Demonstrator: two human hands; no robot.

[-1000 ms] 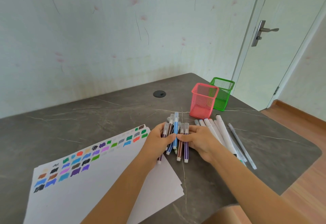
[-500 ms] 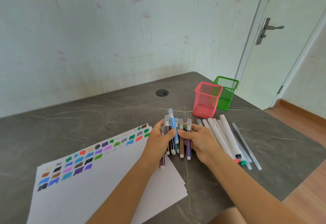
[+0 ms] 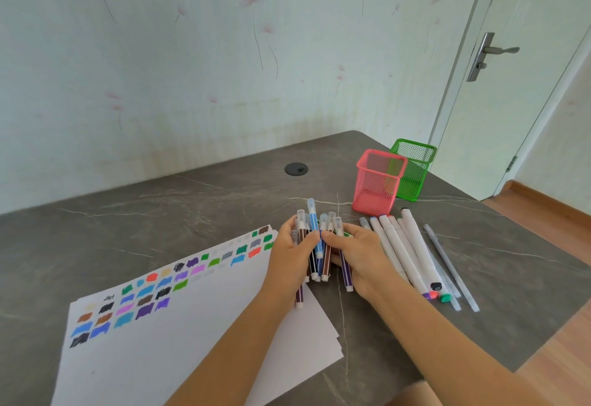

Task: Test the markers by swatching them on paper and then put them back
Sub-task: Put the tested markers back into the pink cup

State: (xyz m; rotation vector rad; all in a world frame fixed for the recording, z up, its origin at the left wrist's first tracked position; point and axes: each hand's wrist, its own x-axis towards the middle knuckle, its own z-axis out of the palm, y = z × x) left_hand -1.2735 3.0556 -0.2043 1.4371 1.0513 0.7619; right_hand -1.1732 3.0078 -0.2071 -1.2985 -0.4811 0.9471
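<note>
A bundle of thin capped markers (image 3: 323, 255) lies on the grey table between my two hands. My left hand (image 3: 292, 260) curls round its left side, thumb on a blue marker (image 3: 315, 229) that rides on top. My right hand (image 3: 358, 255) grips the bundle's right side, fingers wrapped over a purple marker (image 3: 347, 272). White paper (image 3: 166, 341) to the left carries rows of colour swatches (image 3: 144, 296). Thicker white markers (image 3: 406, 252) lie in a row to the right of my right hand.
A pink mesh pen cup (image 3: 377, 181) and a green mesh cup (image 3: 412, 168) stand empty beyond the markers. A round cable grommet (image 3: 296, 169) sits near the wall. The table's right edge (image 3: 543, 341) drops to a wooden floor; a door (image 3: 511, 69) is at right.
Both hands have squeezed the loose thin markers closer into one bundle. The blue marker has shifted up on top of the others.
</note>
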